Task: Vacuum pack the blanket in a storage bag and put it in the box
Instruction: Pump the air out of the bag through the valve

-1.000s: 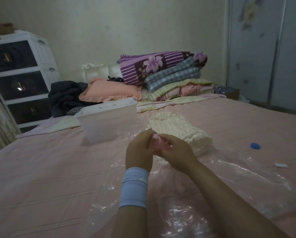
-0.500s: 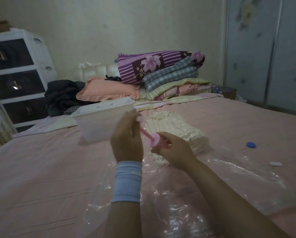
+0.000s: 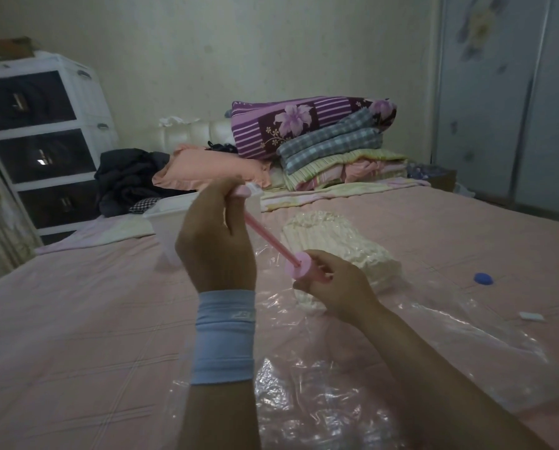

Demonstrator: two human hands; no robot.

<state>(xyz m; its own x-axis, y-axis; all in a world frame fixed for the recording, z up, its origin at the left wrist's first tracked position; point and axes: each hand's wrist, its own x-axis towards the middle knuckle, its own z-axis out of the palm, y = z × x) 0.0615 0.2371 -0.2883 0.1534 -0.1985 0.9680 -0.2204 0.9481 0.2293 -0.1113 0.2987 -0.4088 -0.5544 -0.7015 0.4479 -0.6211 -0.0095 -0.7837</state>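
A cream blanket (image 3: 336,245) lies folded inside a clear plastic storage bag (image 3: 401,336) spread on the pink bed. My right hand (image 3: 333,287) grips the pink pump barrel (image 3: 304,269) just in front of the blanket. My left hand (image 3: 216,241), with a light blue wristband, grips the pump's handle (image 3: 242,190), and the pink rod (image 3: 268,240) is drawn far out, up and to the left. The translucent white box (image 3: 167,219) stands behind my left hand, partly hidden by it.
A blue cap (image 3: 483,278) and a small white piece (image 3: 531,316) lie on the bed at the right. Folded quilts (image 3: 320,134), a pink pillow (image 3: 206,168) and dark clothes (image 3: 125,180) pile up at the headboard. White drawers (image 3: 41,141) stand left, wardrobe doors (image 3: 505,92) right.
My left hand has pulled the pump handle up and away from the barrel, drawing the rod out. My right hand stayed on the barrel.
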